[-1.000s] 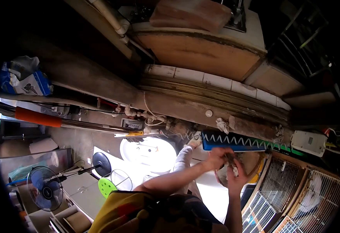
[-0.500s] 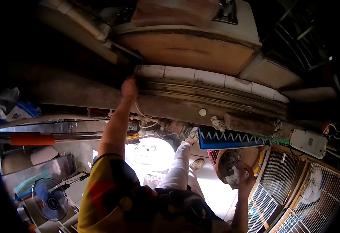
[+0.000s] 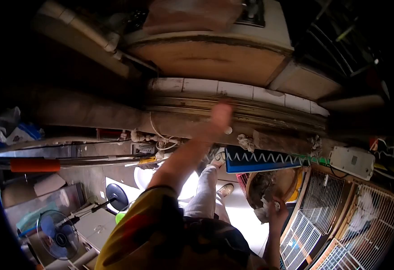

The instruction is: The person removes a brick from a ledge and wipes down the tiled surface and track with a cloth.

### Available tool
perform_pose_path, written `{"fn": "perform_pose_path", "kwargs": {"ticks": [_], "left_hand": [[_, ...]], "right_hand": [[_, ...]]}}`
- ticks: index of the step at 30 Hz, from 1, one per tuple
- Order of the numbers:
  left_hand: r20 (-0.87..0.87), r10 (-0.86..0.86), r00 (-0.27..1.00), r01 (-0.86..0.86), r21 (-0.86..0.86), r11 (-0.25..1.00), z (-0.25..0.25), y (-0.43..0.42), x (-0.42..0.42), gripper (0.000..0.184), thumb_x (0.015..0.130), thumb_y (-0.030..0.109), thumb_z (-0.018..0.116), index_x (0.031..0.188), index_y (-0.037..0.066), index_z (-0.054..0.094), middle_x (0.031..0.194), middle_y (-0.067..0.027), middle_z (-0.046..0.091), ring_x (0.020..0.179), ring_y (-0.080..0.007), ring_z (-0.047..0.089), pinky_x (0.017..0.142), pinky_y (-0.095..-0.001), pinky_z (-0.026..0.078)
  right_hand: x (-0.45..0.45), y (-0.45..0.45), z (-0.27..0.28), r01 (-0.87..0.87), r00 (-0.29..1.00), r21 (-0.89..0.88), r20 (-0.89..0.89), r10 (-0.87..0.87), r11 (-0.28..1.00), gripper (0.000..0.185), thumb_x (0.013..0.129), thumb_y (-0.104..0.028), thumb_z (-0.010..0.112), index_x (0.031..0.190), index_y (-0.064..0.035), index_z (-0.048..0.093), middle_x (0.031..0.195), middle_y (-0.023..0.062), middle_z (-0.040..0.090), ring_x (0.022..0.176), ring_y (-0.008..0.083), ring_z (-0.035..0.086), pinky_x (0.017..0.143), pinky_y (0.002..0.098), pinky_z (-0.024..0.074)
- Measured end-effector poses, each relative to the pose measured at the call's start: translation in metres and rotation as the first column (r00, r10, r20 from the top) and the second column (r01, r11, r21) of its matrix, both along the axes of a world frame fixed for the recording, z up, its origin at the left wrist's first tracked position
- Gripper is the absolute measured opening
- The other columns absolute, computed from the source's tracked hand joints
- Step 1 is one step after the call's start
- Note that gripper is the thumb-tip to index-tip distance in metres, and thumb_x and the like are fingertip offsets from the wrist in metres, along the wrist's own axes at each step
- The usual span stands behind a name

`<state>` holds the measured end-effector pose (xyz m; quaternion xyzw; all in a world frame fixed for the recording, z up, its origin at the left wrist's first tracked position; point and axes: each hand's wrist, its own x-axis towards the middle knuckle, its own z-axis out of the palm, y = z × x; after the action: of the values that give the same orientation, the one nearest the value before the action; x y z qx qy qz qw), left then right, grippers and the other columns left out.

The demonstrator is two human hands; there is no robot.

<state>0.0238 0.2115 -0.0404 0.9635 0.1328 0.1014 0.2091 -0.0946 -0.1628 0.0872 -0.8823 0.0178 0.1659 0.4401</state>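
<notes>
My left hand [image 3: 222, 115] is stretched out over the long grooved ledge [image 3: 183, 107], beside a small white round knob [image 3: 228, 130]. Motion smears its fingers, so their hold is unclear. Lower down on the right, my right hand [image 3: 276, 210] is closed on a crumpled greyish-white piece [image 3: 262, 213]. It is at the lower edge of a round brown container [image 3: 288, 183] with dark grey material inside. Another crumpled pale wad [image 3: 246, 142] lies on the brown beam.
A blue tray [image 3: 255, 161] with a coiled cable across it lies below the beam. White wire racks [image 3: 301, 234] stand at lower right, near a pale switch box [image 3: 352, 162]. A fan [image 3: 58, 234] and an orange-sleeved pole [image 3: 35, 165] are at left.
My left hand went from the container up to the ledge's left end, then moved right along it. My right hand has stayed near the container with the crumpled piece.
</notes>
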Motion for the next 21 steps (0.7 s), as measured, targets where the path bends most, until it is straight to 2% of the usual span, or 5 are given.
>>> {"fn": "perform_pose_path", "kwargs": {"ticks": [6, 14, 16, 19, 21], "left_hand": [[0.078, -0.045, 0.996, 0.042, 0.036, 0.998, 0.023, -0.08, 0.042, 0.026, 0.063, 0.002, 0.055, 0.089, 0.005, 0.061, 0.093, -0.0116, 0.058, 0.096, -0.0272, 0.054, 0.076, -0.0356, 0.049], [0.063, -0.076, 0.995, 0.066, 0.156, 0.986, 0.03, 0.011, -0.02, 0.027, 0.059, 0.0, 0.057, 0.085, 0.006, 0.058, 0.093, -0.0125, 0.056, 0.095, -0.03, 0.053, 0.079, -0.037, 0.046], [0.125, 0.063, 0.99, -0.07, 0.055, 0.996, 0.036, 0.036, -0.048, 0.034, 0.057, -0.002, 0.056, 0.09, 0.007, 0.059, 0.092, -0.0148, 0.057, 0.094, -0.0331, 0.053, 0.079, -0.0399, 0.046], [0.416, 0.362, 0.834, -0.379, -0.045, 0.924, 0.039, 0.067, -0.096, 0.03, 0.061, -0.004, 0.052, 0.089, 0.006, 0.057, 0.087, -0.0137, 0.058, 0.083, -0.0326, 0.056, 0.073, -0.0407, 0.047], [0.405, 0.533, 0.743, -0.499, -0.195, 0.844, 0.02, 0.097, -0.137, 0.027, 0.065, -0.003, 0.052, 0.09, 0.005, 0.057, 0.087, -0.0146, 0.057, 0.082, -0.0337, 0.056, 0.071, -0.04, 0.047]], "right_hand": [[-0.002, 0.0, 0.0, -0.02, 1.0, -0.036, -0.017, 0.02, 0.999, 0.021, 0.075, -0.009, 0.06, 0.093, 0.0008, 0.061, 0.083, 0.0114, 0.063, 0.076, 0.0185, 0.06, 0.071, 0.0286, 0.0471], [0.01, -0.014, -0.005, -0.043, 0.997, 0.004, -0.068, 0.043, 0.999, 0.022, 0.076, -0.007, 0.057, 0.096, 0.0015, 0.061, 0.09, 0.013, 0.063, 0.085, 0.0215, 0.059, 0.078, 0.0306, 0.0457], [0.012, -0.018, -0.006, -0.067, 0.996, -0.07, -0.058, 0.063, 0.995, 0.024, 0.077, -0.006, 0.055, 0.098, 0.0016, 0.06, 0.095, 0.0141, 0.063, 0.089, 0.0222, 0.058, 0.081, 0.0315, 0.0451], [0.007, -0.01, -0.006, -0.033, 0.996, -0.004, -0.079, 0.032, 0.999, 0.024, 0.076, -0.007, 0.056, 0.098, 0.0022, 0.061, 0.094, 0.0149, 0.063, 0.089, 0.0229, 0.058, 0.082, 0.0323, 0.0448], [0.004, -0.013, -0.018, -0.094, 0.995, -0.019, -0.033, 0.093, 0.995, 0.025, 0.075, -0.009, 0.057, 0.097, 0.0035, 0.06, 0.091, 0.0157, 0.063, 0.087, 0.0233, 0.059, 0.08, 0.0334, 0.0452]]}}
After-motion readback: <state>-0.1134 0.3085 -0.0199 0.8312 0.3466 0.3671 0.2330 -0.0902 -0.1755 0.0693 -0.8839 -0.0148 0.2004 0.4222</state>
